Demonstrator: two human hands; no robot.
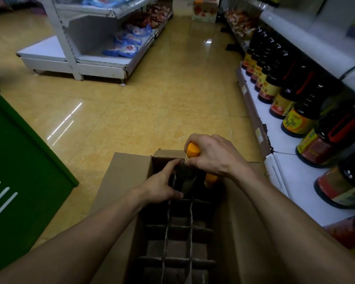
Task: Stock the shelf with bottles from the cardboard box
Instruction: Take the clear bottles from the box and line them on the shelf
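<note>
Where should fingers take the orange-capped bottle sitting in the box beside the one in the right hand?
By its orange cap, coming down from above. It sits deep in a cell of the cardboard box, so only the cap shows and the body is walled in. The right hand grips the neighbouring bottle likewise.

The right hand [211,154] covers the neck of the bottle [192,150] it grips. Only the orange cap shows clearly, and the body is lost in the dark cell. A second bottle [210,179] is mostly hidden under that wrist. The cardboard box [119,181] runs off the bottom edge. The nearest shelf bottles [340,187] are cut by the right edge, their labels blurred.
</note>
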